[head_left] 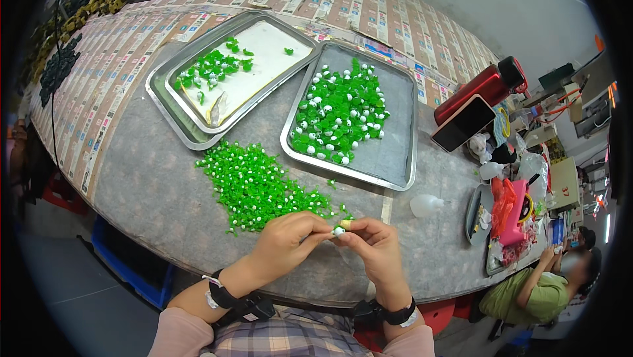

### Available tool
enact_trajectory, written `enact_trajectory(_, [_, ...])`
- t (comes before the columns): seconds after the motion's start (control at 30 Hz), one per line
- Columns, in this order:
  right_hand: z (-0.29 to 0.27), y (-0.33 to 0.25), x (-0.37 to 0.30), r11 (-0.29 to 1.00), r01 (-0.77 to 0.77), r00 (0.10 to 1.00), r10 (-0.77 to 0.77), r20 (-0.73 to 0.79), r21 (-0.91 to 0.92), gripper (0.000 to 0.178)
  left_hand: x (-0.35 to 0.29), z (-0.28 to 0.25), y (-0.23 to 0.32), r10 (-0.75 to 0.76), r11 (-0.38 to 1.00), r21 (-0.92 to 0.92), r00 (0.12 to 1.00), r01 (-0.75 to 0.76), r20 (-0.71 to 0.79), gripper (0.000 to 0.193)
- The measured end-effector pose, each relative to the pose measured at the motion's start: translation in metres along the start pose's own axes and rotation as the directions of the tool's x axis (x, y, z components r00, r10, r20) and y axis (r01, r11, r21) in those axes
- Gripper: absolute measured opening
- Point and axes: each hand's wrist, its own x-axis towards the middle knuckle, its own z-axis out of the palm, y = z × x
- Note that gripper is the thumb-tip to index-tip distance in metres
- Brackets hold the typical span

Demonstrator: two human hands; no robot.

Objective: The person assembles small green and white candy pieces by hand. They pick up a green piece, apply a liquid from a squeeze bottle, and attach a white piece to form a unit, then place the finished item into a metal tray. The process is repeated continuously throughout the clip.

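Observation:
In front of me, at the table's near side, my left hand (290,239) and my right hand (377,251) meet fingertip to fingertip. Between them is a small green-and-white piece (339,231) with a round white part like an eyeball. My right thumb and forefinger pinch it, and a yellow band wraps that forefinger. The left thumb and forefinger are closed at its other side; whether they grip it too is partly hidden. Just beyond my hands spreads a loose pile of small green pieces with white dots (254,189).
A metal tray (414,126) holds many larger green-and-white pieces. Left of it, stacked trays (158,83) carry fewer pieces on a white sheet. A phone (463,123) leans against a red flask (471,93). A translucent squeeze bottle (426,205) lies nearby. At right sits another person (537,294).

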Motion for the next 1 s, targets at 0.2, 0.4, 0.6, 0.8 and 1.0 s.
enact_trajectory(0.2, [-0.009, -0.006, -0.002, 0.997, -0.042, 0.996, 0.047, 0.082, -0.061, 0.024, -0.003, 0.002, 0.000, -0.216, 0.938, -0.251, 0.969, 0.241, 0.122, 0.010])
enact_trajectory(0.4, [-0.013, 0.001, 0.000, 0.995, -0.090, 0.991, 0.093, 0.096, -0.037, 0.022, 0.000, 0.002, 0.002, -0.160, 0.984, -0.052, 0.975, 0.170, 0.153, 0.009])
enact_trajectory(0.6, [-0.015, 0.005, 0.000, 0.991, -0.130, 0.988, 0.132, 0.085, -0.021, 0.021, 0.000, 0.005, 0.001, 0.005, 0.992, 0.126, 0.991, -0.022, 0.131, 0.008])
enact_trajectory(0.8, [-0.013, 0.013, -0.004, 0.991, -0.131, 0.990, 0.131, 0.056, -0.013, 0.020, -0.004, 0.007, 0.000, -0.025, 0.987, 0.160, 0.989, 0.001, 0.149, 0.007])
enact_trajectory(1.0, [-0.008, -0.010, 0.009, 0.867, 0.127, 0.992, -0.112, 0.059, -0.483, 0.020, 0.002, -0.011, 0.011, -0.227, 0.974, -0.003, 0.973, 0.227, 0.036, 0.009])
